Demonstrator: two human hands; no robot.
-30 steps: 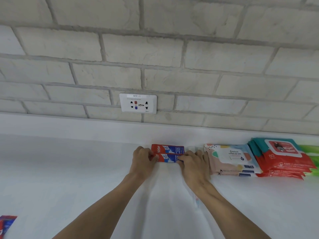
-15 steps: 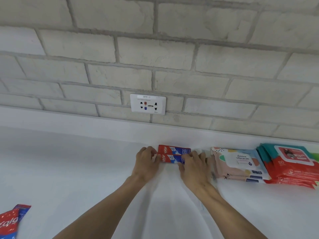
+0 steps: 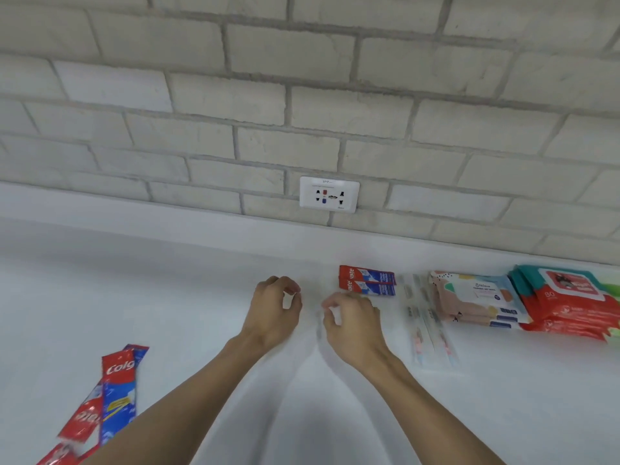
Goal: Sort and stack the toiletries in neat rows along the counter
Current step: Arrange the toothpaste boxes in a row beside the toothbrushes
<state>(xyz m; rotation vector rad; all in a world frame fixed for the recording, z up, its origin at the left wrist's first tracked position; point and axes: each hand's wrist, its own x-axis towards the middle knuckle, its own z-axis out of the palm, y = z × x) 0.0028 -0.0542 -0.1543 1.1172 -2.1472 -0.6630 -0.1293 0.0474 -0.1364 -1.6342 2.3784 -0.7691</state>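
Two small red-and-blue toothpaste boxes (image 3: 366, 280) lie stacked against the back of the white counter (image 3: 167, 297). My left hand (image 3: 275, 308) hovers left of them, fingers loosely curled, holding nothing. My right hand (image 3: 354, 322) is just in front of the boxes, also loosely curled and empty. To the right lie clear-packed toothbrushes (image 3: 427, 320), then a stack of pastel wipe packs (image 3: 476, 300) and a stack of red-and-teal wipe packs (image 3: 570, 300). Loose red toothpaste packs (image 3: 114, 394) lie at the lower left.
A brick wall with a white power socket (image 3: 329, 194) rises behind the counter's raised back ledge (image 3: 134, 223). Green packaging (image 3: 614, 273) shows at the far right edge.
Both hands have let go of the stacked toothpaste boxes and drawn back toward me and to the left. The view has swung left, bringing the loose toothpaste packs into sight.
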